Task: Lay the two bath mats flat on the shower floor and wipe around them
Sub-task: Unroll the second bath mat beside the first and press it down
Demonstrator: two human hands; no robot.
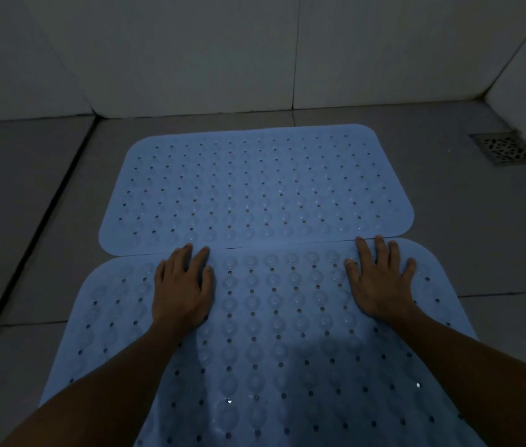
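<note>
Two pale blue perforated rubber bath mats lie on the grey tiled shower floor (29, 195), each with its long axis running left to right, parallel to the white tiled back wall (190, 59). The far bath mat (255, 188) lies flat, its long near edge meeting the long far edge of the near bath mat (271, 333) along a thin seam. The near mat spreads toward the person, suction bumps and round holes across its face.

Both hands press flat on the near mat just short of that seam. The left hand (184, 285) lies palm down, fingers straight and close together, their tips reaching the seam. The right hand (379, 282) lies palm down with fingers spread, also reaching the seam. Neither grips anything.

A square metal floor drain (503, 149) sits in the far right corner, well apart from the mats.
</note>
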